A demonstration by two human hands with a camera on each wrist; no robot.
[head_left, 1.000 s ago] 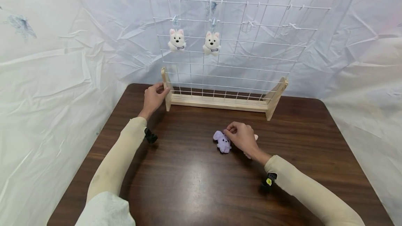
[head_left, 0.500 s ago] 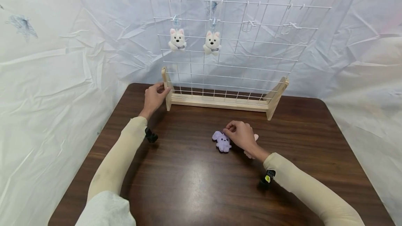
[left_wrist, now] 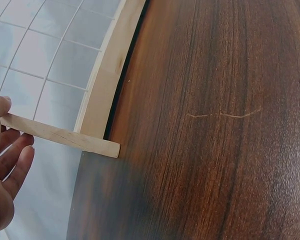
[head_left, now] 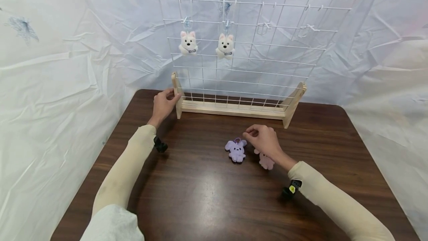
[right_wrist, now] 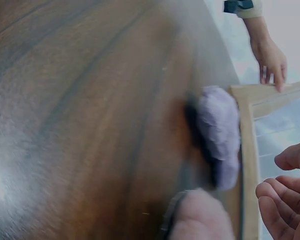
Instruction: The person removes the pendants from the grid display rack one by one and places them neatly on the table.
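Gripping left hand (head_left: 163,105): fingers pinched the wooden stand (head_left: 234,111).
Right hand (head_left: 264,142): empty, loosely bent fingers stood parted from thumb, over the pink toy (head_left: 266,162).

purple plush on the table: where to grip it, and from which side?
I'd pinch the small loop between the ears of the purple plush, coming from above on its right, where the right hand hovers. It lies face up with that loop exposed, pointing toward the rack. The pink plush lies close on its right, so a low sideways approach looks riskier.
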